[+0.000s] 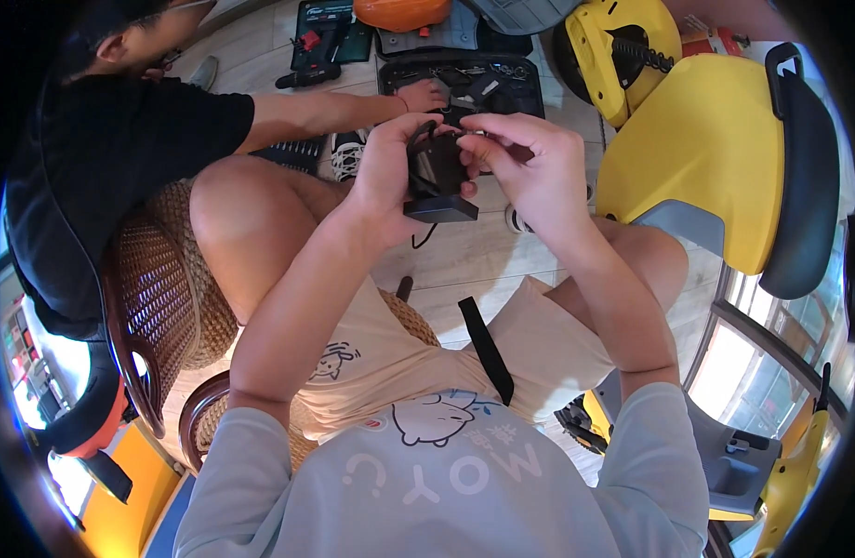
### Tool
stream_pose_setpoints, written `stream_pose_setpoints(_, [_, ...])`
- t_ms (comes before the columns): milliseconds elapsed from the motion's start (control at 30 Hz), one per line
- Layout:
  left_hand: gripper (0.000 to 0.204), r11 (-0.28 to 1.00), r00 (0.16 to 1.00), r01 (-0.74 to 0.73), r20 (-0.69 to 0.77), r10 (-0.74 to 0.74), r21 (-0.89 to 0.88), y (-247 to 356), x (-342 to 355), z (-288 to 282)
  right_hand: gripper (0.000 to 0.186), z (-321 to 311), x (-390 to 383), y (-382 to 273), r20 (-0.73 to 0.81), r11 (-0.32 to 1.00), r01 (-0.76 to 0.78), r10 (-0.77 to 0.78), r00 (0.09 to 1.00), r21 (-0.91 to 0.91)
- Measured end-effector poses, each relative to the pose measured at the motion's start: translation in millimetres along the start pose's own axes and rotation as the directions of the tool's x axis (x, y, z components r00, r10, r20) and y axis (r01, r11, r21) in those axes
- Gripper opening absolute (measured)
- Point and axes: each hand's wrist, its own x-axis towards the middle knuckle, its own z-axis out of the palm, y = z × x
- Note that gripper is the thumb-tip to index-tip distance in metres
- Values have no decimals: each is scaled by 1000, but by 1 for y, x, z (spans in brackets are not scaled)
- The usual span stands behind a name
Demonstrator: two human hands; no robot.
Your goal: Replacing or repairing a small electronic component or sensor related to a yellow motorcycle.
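A dark, boxy device with a wider black slab at its lower end is held up above my knees. My left hand is wrapped round its left side, thumb near the top. A black cable loops beside that thumb. My right hand has thumb and forefinger pinched at the device's upper right, its other fingers curled behind. Whatever lies between those fingertips is too small to make out. Below the slab a thin black cord hangs down. A black strap lies across my shorts.
Beyond my hands an opened black tool case lies on the floor, with a co-worker's hand reaching into it. A drill lies left of it. A yellow machine stands right; a wicker chair stands left.
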Motion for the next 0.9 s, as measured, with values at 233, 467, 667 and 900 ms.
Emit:
stream_pose_setpoints(233, [28,999,999,45,4,-45,-1,-2,1,4,18,-5,2,-9,33,1000,-27,27,999,8])
stream_pose_setpoints(467, [27,1000,999,-2,-38,3,18,-1,-6,4,17,-1,2,-5,10,1000,-27,27,1000,9])
stream_pose_setpoints(667, [24,999,999,-38,-3,39,33,-4,-1,4,18,-4,2,-3,-4,998,59,-59,998,-9])
stream_pose_setpoints(900, [25,999,999,-35,33,35,-10,-1,-4,5,21,1,1,-11,-26,959,-150,161,987,240])
